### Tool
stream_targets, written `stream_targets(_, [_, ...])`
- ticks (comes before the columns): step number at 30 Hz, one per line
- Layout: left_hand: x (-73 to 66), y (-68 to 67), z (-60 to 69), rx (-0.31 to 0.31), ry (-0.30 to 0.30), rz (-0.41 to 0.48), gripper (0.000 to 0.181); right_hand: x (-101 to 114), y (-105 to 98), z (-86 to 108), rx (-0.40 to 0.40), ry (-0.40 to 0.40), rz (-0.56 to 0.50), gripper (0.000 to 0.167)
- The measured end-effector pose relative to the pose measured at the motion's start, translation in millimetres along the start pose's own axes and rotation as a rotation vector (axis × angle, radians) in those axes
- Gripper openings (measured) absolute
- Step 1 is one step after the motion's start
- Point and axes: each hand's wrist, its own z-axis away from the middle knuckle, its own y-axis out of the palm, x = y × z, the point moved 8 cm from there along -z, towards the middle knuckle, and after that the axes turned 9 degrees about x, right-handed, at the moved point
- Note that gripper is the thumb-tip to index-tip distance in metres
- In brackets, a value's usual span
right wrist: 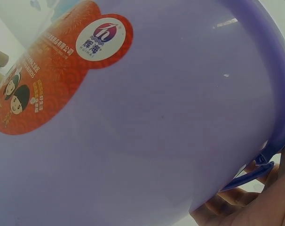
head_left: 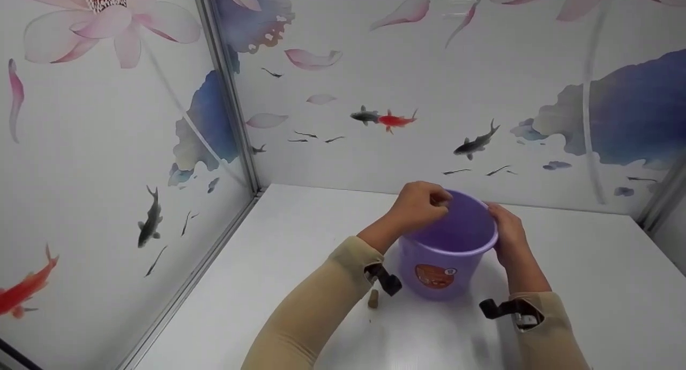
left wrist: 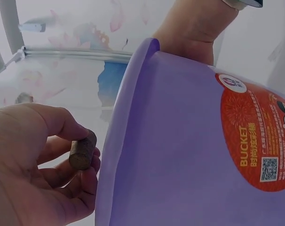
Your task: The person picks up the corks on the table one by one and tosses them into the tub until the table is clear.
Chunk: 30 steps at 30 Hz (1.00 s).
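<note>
A purple plastic bucket with an orange-red label stands upright on the white table. My left hand is at the left side of its rim, near the opening. In the left wrist view, thumb and fingers pinch a short brown cork just beside the rim. My right hand grips the bucket's right side by the rim. The right wrist view shows its fingers against the outer wall near the blue-purple handle. Another cork lies on the table, front-left of the bucket.
The white tabletop is bounded by a left wall panel and a back panel, both printed with fish and flowers. A metal strip runs along the left edge. Each sleeve carries a black wrist camera.
</note>
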Motion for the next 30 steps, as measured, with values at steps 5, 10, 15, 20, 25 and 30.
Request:
stream_targets(5, [2.1,1.1,-6.7,0.009,-0.008,0.036,0.027,-0.6,0.7,-0.3,-0.003,0.012,0.003,0.042])
stream_targets(10, [3.7,3.3,-12.0,0.010,-0.015,0.037,0.026,-1.2,2.2,-0.7,-0.004,0.019,0.004,0.044])
stream_targets(15, [-0.4,5.1,-19.4,0.037,-0.009,0.001,0.025,0.1,0.9,-0.2,-0.004,0.016,-0.005,0.042])
stream_targets(20, [-4.4,1.5,-26.3,0.038,0.010,-0.020,0.024,0.4,0.3,0.0,-0.001,0.011,-0.005,0.043])
stream_targets(25, [-2.8,0.8,-30.2,0.035,0.007,-0.024,0.025,0.1,2.1,0.4,0.013,0.021,0.000,0.046])
stream_targets(30, [-0.2,4.5,-34.2,0.061,-0.008,-0.023,0.023,0.4,1.3,0.5,0.009,0.011,-0.011,0.043])
